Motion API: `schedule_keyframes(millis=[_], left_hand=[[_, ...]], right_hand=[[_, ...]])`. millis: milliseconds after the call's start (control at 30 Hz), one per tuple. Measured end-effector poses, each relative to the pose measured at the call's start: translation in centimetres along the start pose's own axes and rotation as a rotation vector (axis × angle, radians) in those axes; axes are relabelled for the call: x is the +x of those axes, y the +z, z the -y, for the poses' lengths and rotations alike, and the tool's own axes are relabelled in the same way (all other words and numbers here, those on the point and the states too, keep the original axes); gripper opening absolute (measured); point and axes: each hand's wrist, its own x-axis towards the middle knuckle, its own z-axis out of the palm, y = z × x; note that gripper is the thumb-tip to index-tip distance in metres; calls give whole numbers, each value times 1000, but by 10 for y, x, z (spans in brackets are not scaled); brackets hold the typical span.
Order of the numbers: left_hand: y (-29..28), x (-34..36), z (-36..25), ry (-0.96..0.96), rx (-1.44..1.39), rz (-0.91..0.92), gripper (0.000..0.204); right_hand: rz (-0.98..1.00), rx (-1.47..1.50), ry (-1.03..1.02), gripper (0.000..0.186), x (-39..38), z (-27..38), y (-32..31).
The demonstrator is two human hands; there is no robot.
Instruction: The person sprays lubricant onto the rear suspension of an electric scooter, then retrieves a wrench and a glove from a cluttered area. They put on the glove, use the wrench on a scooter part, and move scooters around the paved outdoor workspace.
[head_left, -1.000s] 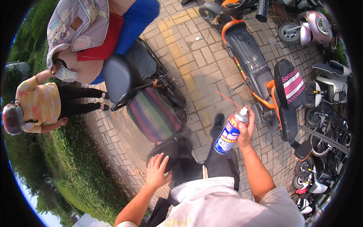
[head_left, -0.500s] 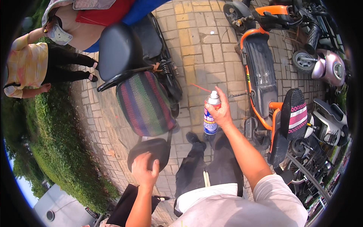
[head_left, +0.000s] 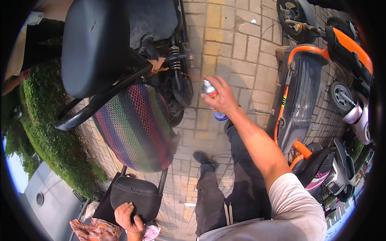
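My right hand (head_left: 222,96) is closed around an aerosol spray can (head_left: 210,89), silver at the top and blue lower down. A thin red straw (head_left: 193,76) runs from its nozzle to the left. The straw's tip is beside the lower part of a scooter's coil-spring shock absorber (head_left: 175,60); I cannot tell if they touch. My left hand (head_left: 129,219) lies on a black padded backrest (head_left: 134,195), fingers extended and thumb apart. Between the hands is the scooter's rear seat with a striped mesh cover (head_left: 134,124). The black front seat (head_left: 94,44) is farther off.
An orange and black scooter (head_left: 303,92) stands on the right, with more scooters beyond it. Brick paving (head_left: 237,44) lies between the vehicles. Left are a hedge (head_left: 52,124) and a grey vehicle (head_left: 52,193). Another person's hand (head_left: 25,75) shows at the far left.
My right hand has brought the can leftward, its straw now by the shock absorber. The view is closer to the scooter. My left hand stays on the backrest.
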Motion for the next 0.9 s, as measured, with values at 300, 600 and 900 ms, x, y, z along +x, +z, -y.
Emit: schedule_keyframes(millis=[300,600,900], left_hand=[[2,1,-4,-51,17,57,28],[1,6,-9,-85,25,61,27],[0,7,-6,-79,18,78,26]], right_hand=[[83,48,-54,53,42,-24,9],[200,93,-1,51,70,-27,2],[299,196,139,51,112,-43,2]])
